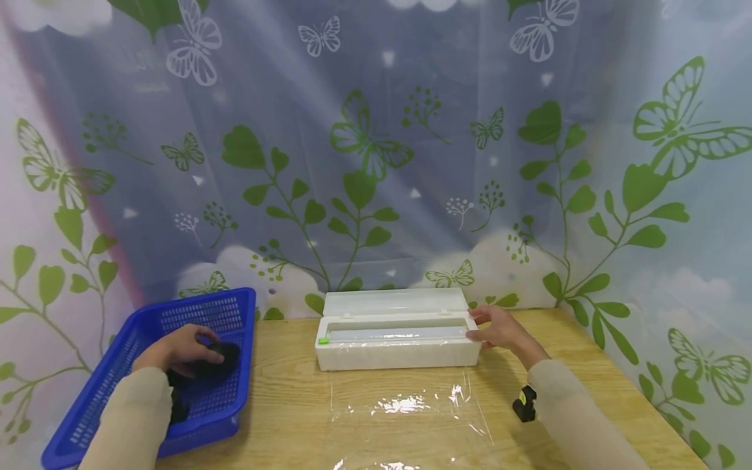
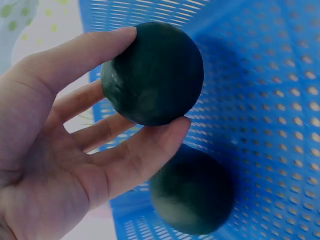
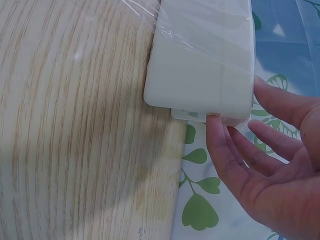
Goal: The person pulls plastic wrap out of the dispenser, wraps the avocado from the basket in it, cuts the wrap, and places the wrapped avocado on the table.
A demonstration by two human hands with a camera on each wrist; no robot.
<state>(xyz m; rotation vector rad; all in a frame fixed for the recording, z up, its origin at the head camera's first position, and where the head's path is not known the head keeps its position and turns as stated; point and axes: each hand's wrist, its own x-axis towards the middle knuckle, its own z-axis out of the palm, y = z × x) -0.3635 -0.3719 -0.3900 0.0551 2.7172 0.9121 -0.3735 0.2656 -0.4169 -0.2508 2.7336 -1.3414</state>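
In the left wrist view, my left hand (image 2: 75, 135) holds a smooth, dark green ball-shaped thing (image 2: 155, 75) between thumb and fingers; its kind is unclear. A second dark green round thing (image 2: 192, 192) lies below it in the blue plastic basket (image 1: 249, 339). The left hand is inside this basket in the head view. At the right end of a white cling film dispenser (image 1: 399, 356), my right hand (image 1: 502, 331) grips the corner with thumb and fingers. The dispenser's lid (image 1: 396, 302) stands raised. Clear cling film (image 1: 405, 391) stretches from its front over the table.
The wooden table (image 1: 282, 391) carries the basket at left and the dispenser at centre back. A printed curtain (image 1: 376, 228) hangs behind and at both sides. A small black and yellow item (image 1: 525, 403) shows beside the right sleeve.
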